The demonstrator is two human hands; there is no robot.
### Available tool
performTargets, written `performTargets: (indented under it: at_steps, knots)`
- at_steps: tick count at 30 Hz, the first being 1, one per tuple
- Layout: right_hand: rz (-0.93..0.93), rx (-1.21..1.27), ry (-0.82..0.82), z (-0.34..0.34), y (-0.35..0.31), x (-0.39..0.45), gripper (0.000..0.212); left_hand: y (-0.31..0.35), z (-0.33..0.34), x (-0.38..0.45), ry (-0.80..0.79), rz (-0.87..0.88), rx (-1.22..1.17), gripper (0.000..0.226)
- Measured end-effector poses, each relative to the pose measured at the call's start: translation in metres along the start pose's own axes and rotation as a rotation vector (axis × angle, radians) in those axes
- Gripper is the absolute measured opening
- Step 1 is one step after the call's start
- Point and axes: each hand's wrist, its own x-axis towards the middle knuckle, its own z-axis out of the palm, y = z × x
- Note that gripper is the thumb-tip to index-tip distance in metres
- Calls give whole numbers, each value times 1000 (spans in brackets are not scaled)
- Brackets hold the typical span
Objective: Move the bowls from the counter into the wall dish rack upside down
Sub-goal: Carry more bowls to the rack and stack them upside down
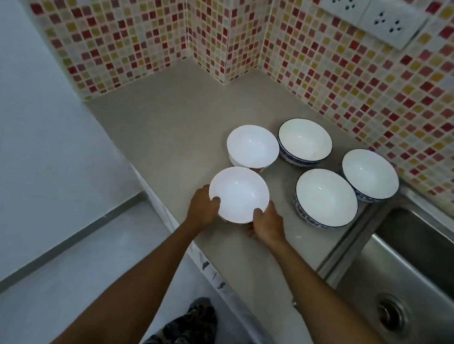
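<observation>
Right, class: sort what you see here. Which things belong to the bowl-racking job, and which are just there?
Part of the job:
plain white bowl, gripped by left hand and right hand
second plain bowl
three blue-rimmed bowls
counter

Just there:
sink
wall sockets
tiled wall

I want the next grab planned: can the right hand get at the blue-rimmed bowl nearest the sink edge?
Probably not yet: the right hand grips the plain white bowl together with the left hand. The counter between it and the blue-rimmed bowl lies bare.
</observation>
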Motion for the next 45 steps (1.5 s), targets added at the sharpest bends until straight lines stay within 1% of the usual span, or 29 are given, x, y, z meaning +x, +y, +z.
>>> performTargets:
  at_steps: [2,4,8,11,16,18,21,25,27,28,31,32,34,35,36,37,38,39,41,42,43,45]
  knots:
    - [-13,-20,7,-3,1,-2,45,3,0,-3,-30,7,-43,62]
    - [-25,-35,11,-6,4,-3,44,6,2,-8,-27,-11,-93,61]
    - [-66,14,29,-22,7,-14,47,19,14,-21,-7,-8,-205,55]
    - [-137,77,107,-53,12,-27,49,48,33,-33,-35,40,-286,44]
    - [-136,107,255,-121,27,-46,48,102,80,-46,-117,174,-345,49]
    - [-125,133,319,-148,35,-52,48,124,102,-55,-153,195,-373,47]
    - [-124,148,390,-189,55,-64,45,154,139,-74,-274,216,-388,42]
    - [-119,169,469,-234,91,-84,46,182,182,-101,-404,170,-347,46]
    - [-120,196,495,-252,110,-96,44,186,206,-111,-473,177,-335,47]
    - [-116,196,508,-258,118,-99,45,189,211,-116,-499,177,-355,50]
    - [-99,203,554,-286,153,-113,47,197,247,-141,-581,101,-515,48]
    - [-95,203,569,-295,162,-118,43,201,258,-148,-591,87,-499,61]
    - [-102,202,617,-314,172,-131,35,207,276,-157,-605,96,-372,110]
    - [-118,204,642,-325,177,-138,34,208,286,-159,-591,119,-359,123]
    - [-143,200,669,-337,180,-145,34,207,298,-157,-568,143,-374,126]
    - [-170,186,701,-350,183,-152,35,209,307,-158,-555,178,-390,124]
    - [-192,171,739,-362,184,-158,36,221,306,-173,-560,208,-388,116]
    - [-220,162,787,-377,185,-166,36,231,311,-182,-558,249,-404,100]
    - [-292,160,888,-404,184,-183,34,254,319,-200,-533,293,-489,46]
    - [-335,145,940,-418,183,-189,33,268,323,-207,-521,305,-499,28]
    - [-379,111,991,-429,181,-194,31,279,325,-207,-508,355,-487,21]
    - [-462,18,1088,-450,178,-200,27,305,326,-212,-498,479,-450,22]
